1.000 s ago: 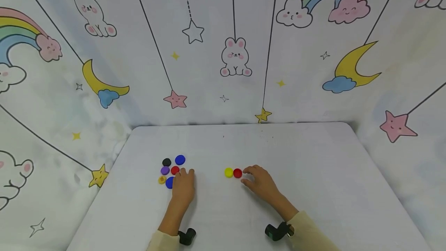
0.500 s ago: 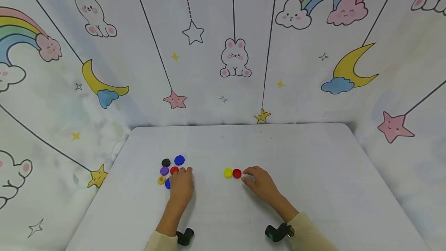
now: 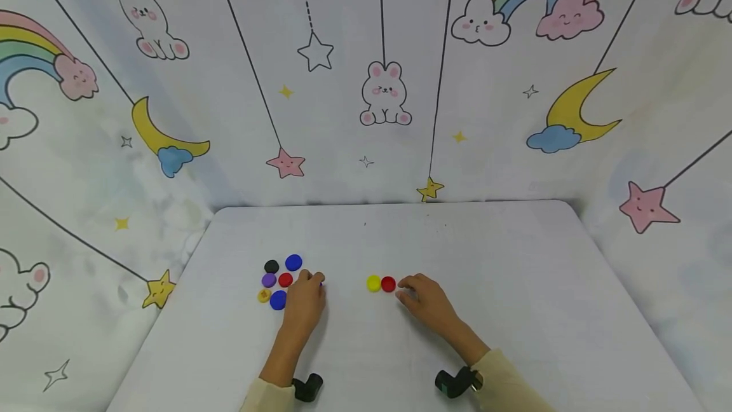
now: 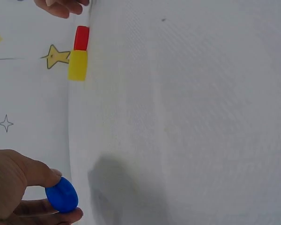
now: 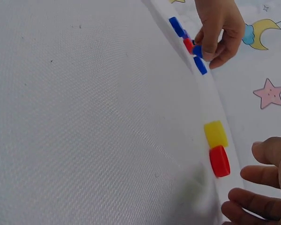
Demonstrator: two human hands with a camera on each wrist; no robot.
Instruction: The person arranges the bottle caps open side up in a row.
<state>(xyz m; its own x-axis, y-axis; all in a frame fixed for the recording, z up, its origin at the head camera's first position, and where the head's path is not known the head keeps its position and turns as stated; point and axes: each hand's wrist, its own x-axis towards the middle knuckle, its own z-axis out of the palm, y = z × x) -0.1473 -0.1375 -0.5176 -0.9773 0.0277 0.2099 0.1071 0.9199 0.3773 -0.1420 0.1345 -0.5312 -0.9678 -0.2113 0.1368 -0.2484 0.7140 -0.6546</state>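
Observation:
My left hand (image 3: 305, 304) pinches a blue bottle cap (image 4: 62, 195) between thumb and fingers, lifted off the table in the left wrist view. In the head view the hand mostly hides this cap. Just left of it lie a black cap (image 3: 271, 266), a purple cap (image 3: 269, 280), a red cap (image 3: 285, 280), a small orange-yellow cap (image 3: 264, 295) and two more blue caps, one nearer (image 3: 277, 300) and one farther (image 3: 294, 262). My right hand (image 3: 430, 302) holds nothing, fingers spread beside a second red cap (image 3: 388, 284), which touches a bright yellow cap (image 3: 373, 283).
All the loose caps lie on a white table (image 3: 515, 259) with rounded far corners. Behind it hangs a cloth backdrop (image 3: 337, 119) printed with rabbits, stars and moons. A black wrist camera (image 3: 307, 388) sits on the left wrist, another (image 3: 455, 381) on the right.
My left hand first reached over the cap group, then came up and slightly right, now pinching a blue cap. The nearer blue cap and the red cap show more fully. My right hand stays put.

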